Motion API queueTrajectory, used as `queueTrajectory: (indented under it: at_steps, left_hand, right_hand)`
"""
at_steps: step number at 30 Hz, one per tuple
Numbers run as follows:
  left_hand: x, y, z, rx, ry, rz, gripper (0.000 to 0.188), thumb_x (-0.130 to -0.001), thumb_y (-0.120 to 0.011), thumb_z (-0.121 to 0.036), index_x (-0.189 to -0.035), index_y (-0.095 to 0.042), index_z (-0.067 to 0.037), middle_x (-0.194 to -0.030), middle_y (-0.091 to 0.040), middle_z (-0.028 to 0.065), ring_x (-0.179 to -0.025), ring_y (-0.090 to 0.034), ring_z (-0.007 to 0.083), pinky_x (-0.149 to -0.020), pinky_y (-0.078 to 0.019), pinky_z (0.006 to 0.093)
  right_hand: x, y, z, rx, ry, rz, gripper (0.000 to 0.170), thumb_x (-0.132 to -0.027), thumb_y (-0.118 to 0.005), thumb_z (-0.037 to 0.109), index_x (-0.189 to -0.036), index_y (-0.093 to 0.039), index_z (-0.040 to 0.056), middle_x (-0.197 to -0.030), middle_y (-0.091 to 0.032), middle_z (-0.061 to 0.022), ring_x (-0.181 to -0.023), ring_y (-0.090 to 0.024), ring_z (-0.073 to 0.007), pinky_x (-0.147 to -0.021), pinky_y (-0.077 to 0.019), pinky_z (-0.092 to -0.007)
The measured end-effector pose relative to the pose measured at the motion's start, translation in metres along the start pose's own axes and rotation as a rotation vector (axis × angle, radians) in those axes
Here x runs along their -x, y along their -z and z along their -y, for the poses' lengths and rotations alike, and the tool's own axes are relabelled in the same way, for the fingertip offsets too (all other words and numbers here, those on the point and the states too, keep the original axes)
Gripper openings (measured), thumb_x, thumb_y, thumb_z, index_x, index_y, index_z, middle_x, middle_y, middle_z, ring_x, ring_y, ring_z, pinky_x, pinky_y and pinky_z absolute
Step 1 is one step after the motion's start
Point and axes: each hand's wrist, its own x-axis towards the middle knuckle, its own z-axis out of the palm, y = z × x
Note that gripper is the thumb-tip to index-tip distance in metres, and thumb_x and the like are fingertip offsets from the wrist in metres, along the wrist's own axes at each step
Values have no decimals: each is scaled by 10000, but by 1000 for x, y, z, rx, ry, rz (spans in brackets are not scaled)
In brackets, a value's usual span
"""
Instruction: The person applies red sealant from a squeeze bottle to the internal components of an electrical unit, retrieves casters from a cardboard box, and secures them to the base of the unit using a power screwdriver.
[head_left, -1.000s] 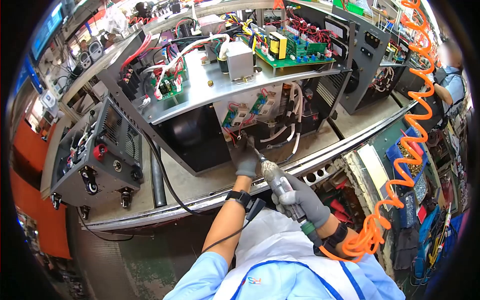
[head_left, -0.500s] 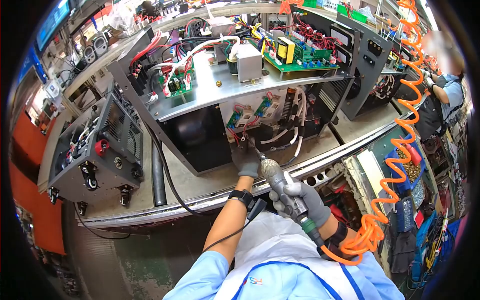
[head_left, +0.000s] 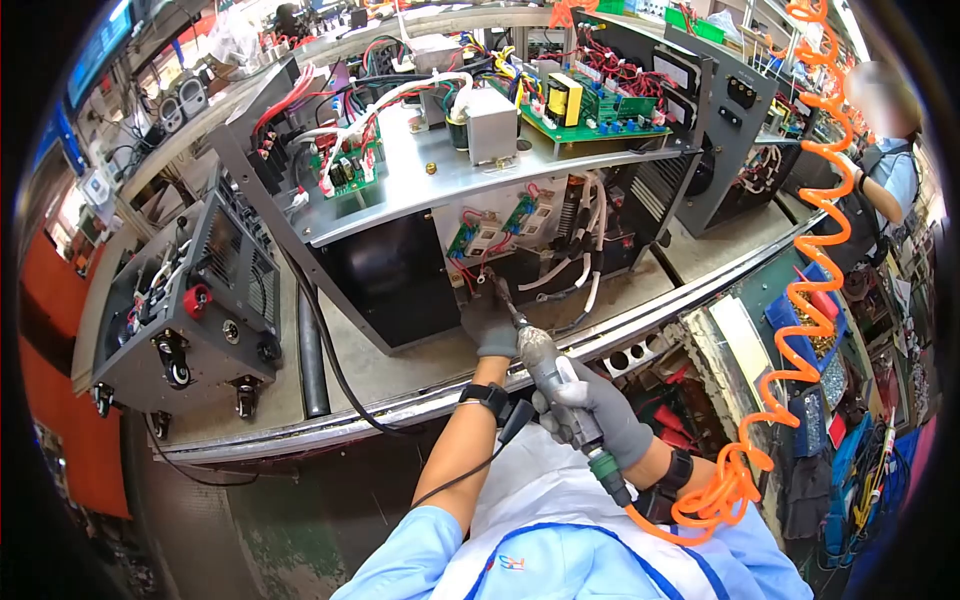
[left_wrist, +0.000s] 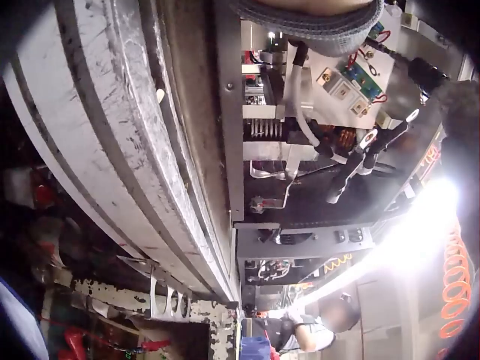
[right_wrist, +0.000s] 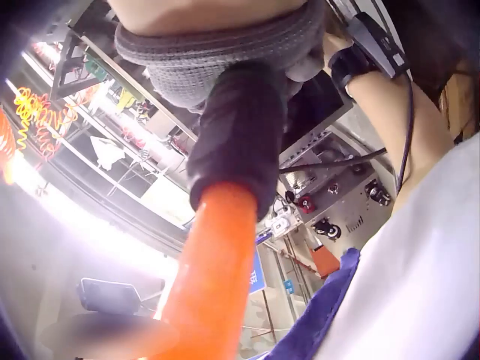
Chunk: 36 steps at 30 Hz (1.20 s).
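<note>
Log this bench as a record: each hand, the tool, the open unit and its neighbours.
Left hand: gloved, at the open unit; grip unclear
Right hand: gloved, grips the driver
Driver: tip beside left hand; contact unclear
Hose: orange, coiled, joined to driver
Open unit: boards and wires above and below the shelf
Left neighbour: wheeled unit
Right neighbour: grey unit

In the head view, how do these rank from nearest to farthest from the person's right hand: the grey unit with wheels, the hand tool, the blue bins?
Nearest to the right hand first:
1. Hand tool: in its grip.
2. Blue bins: off to the right.
3. Grey unit with wheels: far over on the left.
</note>
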Motion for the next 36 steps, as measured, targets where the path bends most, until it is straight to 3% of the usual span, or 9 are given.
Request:
queueTrajectory:
  at_steps: [8, 10, 12, 17, 23, 26, 28, 32, 36]
  left_hand:
    - [-1, -5, 5, -59, -166, -142, 201, -796, -621, -269, -894, -669, -100, -778, -661, 121, -637, -623, 285, -579, -485, 341]
    - [-3, 2, 0, -447, -295, -148, 208, -801, -617, -276, -916, -671, -110, -774, -656, 130, -628, -623, 286, -553, -481, 345]
    - [-7, -10, 15, -256, -305, -212, 211, -801, -619, -281, -922, -670, -116, -756, -650, 132, -623, -622, 287, -543, -477, 352]
    - [-7, 4, 6, -224, -365, -235, 203, -808, -614, -303, -868, -653, -113, -689, -626, 131, -595, -615, 292, -508, -467, 377]
    - [-1, 11, -5, -302, -385, -180, 207, -826, -595, -291, -776, -604, -90, -609, -586, 128, -536, -590, 323, -461, -449, 396]
    - [2, 11, -4, -195, -179, 16, 171, -810, -552, -235, -896, -633, -111, -794, -624, 147, -721, -599, 338, -527, -486, 444]
    - [-3, 7, 0, -233, -286, -65, 175, -804, -559, -221, -913, -641, -111, -806, -625, 151, -714, -604, 342, -543, -496, 440]
    - [-7, 7, -1, -142, -417, -234, 210, -848, -539, -302, -804, -607, -108, -588, -576, 140, -493, -571, 327, -453, -443, 424]
    - [-13, 5, 0, -131, -554, -309, 175, -828, -562, -256, -835, -629, -94, -606, -586, 136, -493, -569, 324, -459, -447, 416]
  right_hand:
    - [-9, 8, 1, -914, -82, 438, 461, -836, -541, 327, -1144, -416, 7, -905, -473, -100, -709, -479, -155, -506, -420, -245]
    - [-5, 7, 5, -826, -70, 346, 457, -807, -555, 307, -1140, -421, 24, -888, -496, -93, -659, -491, -140, -492, -421, -241]
    - [-4, 6, 7, -62, 13, 76, 493, -767, -570, 255, -1182, -409, 43, -859, -519, -87, -581, -495, -133, -476, -426, -241]
    - [2, -5, 11, 309, 96, -95, 798, -693, -650, 129, -1371, -241, 31, -885, -513, -57, -589, -509, -92, -503, -431, -216]
    - [10, -3, 15, -118, -54, 16, 455, -778, -579, 186, -1182, -418, 54, -827, -541, -61, -579, -528, -122, -503, -435, -228]
    - [7, -1, 4, -95, 25, 29, 312, -811, -545, 210, -1074, -451, 73, -813, -555, -58, -579, -545, -131, -500, -447, -232]
    - [4, 4, 0, -92, 61, 47, 369, -809, -553, 233, -1115, -438, 62, -842, -544, -73, -585, -516, -124, -485, -427, -228]
    - [5, 19, 13, -892, -105, 376, 494, -849, -518, 324, -1208, -374, 17, -863, -462, -86, -664, -454, -142, -468, -390, -224]
    - [13, 18, 22, -629, -96, 251, 507, -808, -540, 274, -1219, -374, 27, -837, -504, -105, -637, -493, -150, -480, -411, -233]
